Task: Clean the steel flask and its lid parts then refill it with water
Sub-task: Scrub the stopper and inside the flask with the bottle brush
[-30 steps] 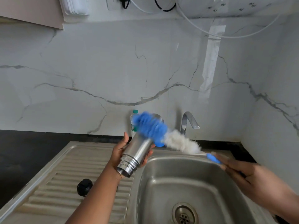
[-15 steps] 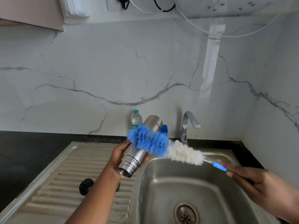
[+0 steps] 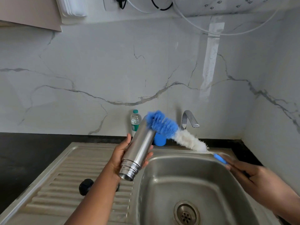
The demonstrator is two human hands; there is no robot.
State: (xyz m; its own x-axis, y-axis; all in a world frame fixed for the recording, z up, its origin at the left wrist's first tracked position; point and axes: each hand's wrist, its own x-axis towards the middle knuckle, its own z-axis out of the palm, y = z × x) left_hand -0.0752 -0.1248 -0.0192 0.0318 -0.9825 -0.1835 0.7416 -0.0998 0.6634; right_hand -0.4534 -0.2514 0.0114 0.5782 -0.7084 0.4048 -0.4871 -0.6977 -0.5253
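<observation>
My left hand (image 3: 121,157) grips the steel flask (image 3: 138,150) round its lower body, holding it tilted with the open threaded mouth pointing down toward me over the sink's left rim. My right hand (image 3: 253,179) holds the blue handle of a bottle brush (image 3: 172,131). Its blue bristle end lies against the flask's upper outside, near the base end; the white bristles trail toward the handle. A black lid part (image 3: 86,186) lies on the ribbed drainboard (image 3: 65,189), partly behind my left forearm.
The steel sink basin (image 3: 191,184) with its drain (image 3: 186,213) is below the brush. A tap (image 3: 189,120) stands at the back. A small plastic water bottle (image 3: 135,121) and a blue cup (image 3: 159,141) stand on the black counter (image 3: 32,153) behind the flask.
The brush has moved up along the flask's outside toward its far end, after being lower on the body half a second ago. The flask stays tilted in my left hand.
</observation>
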